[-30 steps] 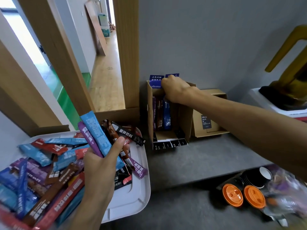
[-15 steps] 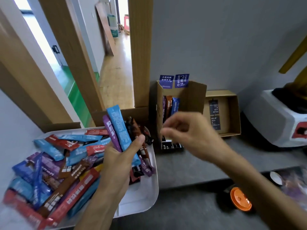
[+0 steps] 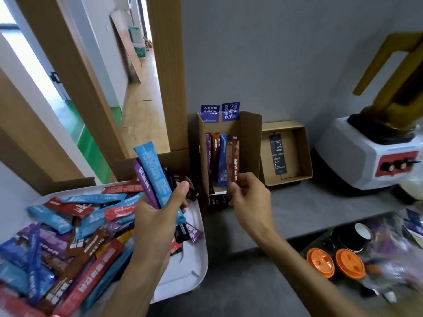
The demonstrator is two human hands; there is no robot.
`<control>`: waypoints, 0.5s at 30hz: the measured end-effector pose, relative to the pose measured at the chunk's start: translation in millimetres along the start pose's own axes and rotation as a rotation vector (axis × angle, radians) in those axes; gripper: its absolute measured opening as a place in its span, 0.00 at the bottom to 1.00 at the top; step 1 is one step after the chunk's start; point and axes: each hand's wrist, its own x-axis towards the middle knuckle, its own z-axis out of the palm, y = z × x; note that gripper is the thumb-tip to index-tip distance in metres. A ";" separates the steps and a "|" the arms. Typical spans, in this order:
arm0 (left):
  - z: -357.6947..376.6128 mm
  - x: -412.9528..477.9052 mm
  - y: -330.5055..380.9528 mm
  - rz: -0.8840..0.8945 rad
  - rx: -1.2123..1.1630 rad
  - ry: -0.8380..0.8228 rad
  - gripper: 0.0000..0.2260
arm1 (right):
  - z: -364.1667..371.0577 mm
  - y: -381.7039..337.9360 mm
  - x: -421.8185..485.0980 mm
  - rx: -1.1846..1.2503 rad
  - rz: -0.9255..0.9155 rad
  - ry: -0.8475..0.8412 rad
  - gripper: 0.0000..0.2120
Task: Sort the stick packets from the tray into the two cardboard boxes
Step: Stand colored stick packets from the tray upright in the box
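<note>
i see my left hand (image 3: 158, 216) at about 7 o'clock of the view's middle, fingers and thumb curled tight round a bunch (image 3: 170, 178) of stick packets held over the tray (image 3: 190, 277). a blue packet (image 3: 153, 170) stands tallest in it, tilted toward 11 o'clock, with a purple packet (image 3: 143, 181) pressed against its 9 o'clock side and dark ones fanned out toward 3 o'clock.

my right hand (image 3: 247, 195) is just beside it at 3 o'clock. its fingertips and thumb pinch the lower end of a brown packet (image 3: 233, 161), which stands upright, pointing to 12 o'clock, in front of the open face of the tall box (image 3: 250, 143). i cannot tell whether the packet is inside the box or only before it.

in that box, stored packets (image 3: 222, 163) in purple, orange-brown and blue stand upright side by side, at 9 o'clock of the brown one. two blue labels (image 3: 230, 111) stick up at the box's 12 o'clock edge.

the flat box (image 3: 304, 147) lies just beside the tall box at 3 o'clock, with dark cards inside.

the tray sits on the worktop (image 3: 309, 207) at 8 o'clock of the tall box, and loose packets (image 3: 68, 236) in blue, red, purple and brown are heaped over its 9 o'clock half.

a blender (image 3: 370, 152) stands at 3 o'clock of the flat box, and two orange lids (image 3: 320, 263) lie at 5 o'clock of my right hand.
</note>
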 end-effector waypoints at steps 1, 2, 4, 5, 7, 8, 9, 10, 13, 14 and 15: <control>1.0 -1.2 0.4 -0.004 0.004 0.004 0.26 | 4.4 4.0 15.6 -0.031 0.018 0.052 0.11; 1.7 -2.0 0.0 -0.012 0.004 0.002 0.29 | 9.8 6.7 31.0 -0.071 0.040 0.072 0.13; 1.0 -1.8 -2.5 -0.016 -0.005 -0.015 0.34 | 21.0 8.1 56.1 -0.169 0.091 0.068 0.18; 0.6 -4.1 -2.8 -0.026 -0.006 -0.012 0.34 | 24.9 7.1 64.2 -0.227 0.102 0.057 0.21; -2.5 -11.1 -2.5 -0.030 -0.012 -0.022 0.32 | 29.0 5.5 71.9 -0.340 0.090 0.036 0.24; -3.0 -13.7 -1.8 -0.044 -0.008 -0.021 0.30 | 29.6 4.5 72.8 -0.381 0.076 0.040 0.24; -6.6 -16.6 -2.4 -0.063 0.005 -0.010 0.28 | 29.6 3.7 71.7 -0.411 0.058 0.059 0.24; -9.6 -7.5 -7.1 -0.081 0.003 0.015 0.27 | 30.4 3.9 70.2 -0.432 0.028 0.091 0.24; -18.9 4.3 -11.0 -0.149 0.008 -0.011 0.42 | 35.6 5.2 64.0 -0.484 -0.101 0.146 0.18; -21.9 6.4 -10.9 -0.155 0.011 -0.022 0.43 | 37.6 5.2 64.6 -0.515 -0.126 0.113 0.16; -21.7 2.8 -8.0 -0.128 0.002 0.008 0.38 | 39.0 4.3 66.3 -0.556 -0.131 0.058 0.14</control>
